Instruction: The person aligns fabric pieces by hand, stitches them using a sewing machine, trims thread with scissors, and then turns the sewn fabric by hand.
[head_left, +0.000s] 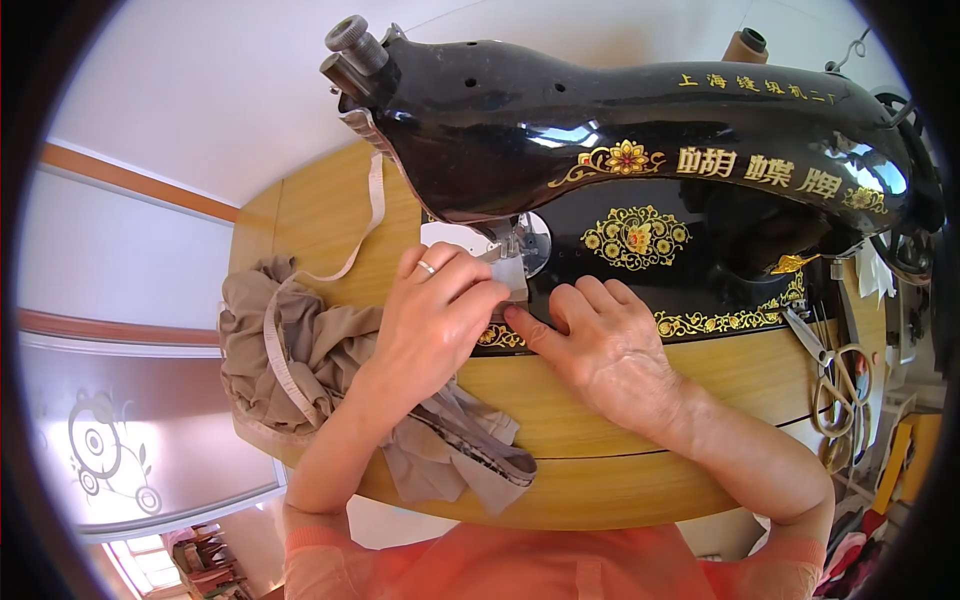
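A black sewing machine (540, 110) with gold lettering stands across the table. Close in front of its presser foot (512, 240), my left hand (435, 315), a ring on one finger, pinches a small beige fabric strip (511, 275). From the other side, my right hand (615, 360) has its fingers curled and the thumb tip pressed at the strip's near end. My fingers partly cover the strip. A bunched beige garment (345, 340) lies under and left of my left forearm, with a pale tape (275, 350) draped over it.
Scissors (838, 375) and other metal tools lie on the right of the wooden table (600, 480). A brown thread spool (745, 47) stands behind the machine. The machine's handwheel (905, 250) is at the far right, with coloured cloth (850, 550) below.
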